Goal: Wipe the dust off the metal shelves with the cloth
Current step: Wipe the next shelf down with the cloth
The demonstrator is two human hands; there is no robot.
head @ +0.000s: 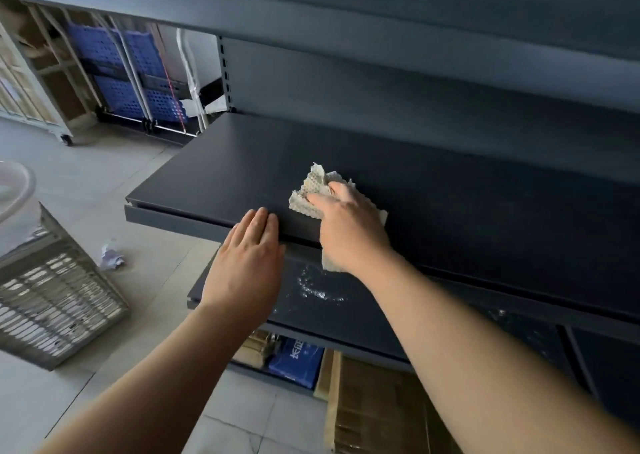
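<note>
Nearest, 2 bare forearms are seen reaching up from the bottom edge over a pale tiled floor (pixel 104 176). Cardboard (pixel 374 415) and a blue box (pixel 296 362) are stored at the bottom of the unit, under the lower shelf (pixel 381 332). White dust (pixel 313 289) is scattered on that lower shelf, between the 2 wrists. Above it, the left hand (pixel 247 259) is laid flat on the front edge of the dark metal shelf (pixel 214 162), its fingers straight and close together, nothing held in it. Just beside it, the right hand (pixel 346 232) is pressed down on the cloth (pixel 311 190), with the fingers bent over it; the thumb is hidden. The cloth, pale and waffle-textured, is bunched on the shelf near its front edge: 1 crumpled corner is raised beyond the fingertips, and another part is hung over the edge below the wrist. To the left, a wire basket (pixel 52 297) is stood on the floor, with crumpled paper (pixel 110 258) lying near it. Behind the shelf, a dark back panel (pixel 381 90) is fixed, and a top shelf (pixel 311 20) is mounted overhead. Farthest off, at the upper left, 2 blue perforated crates (pixel 138 72) are held upright in a frame.
</note>
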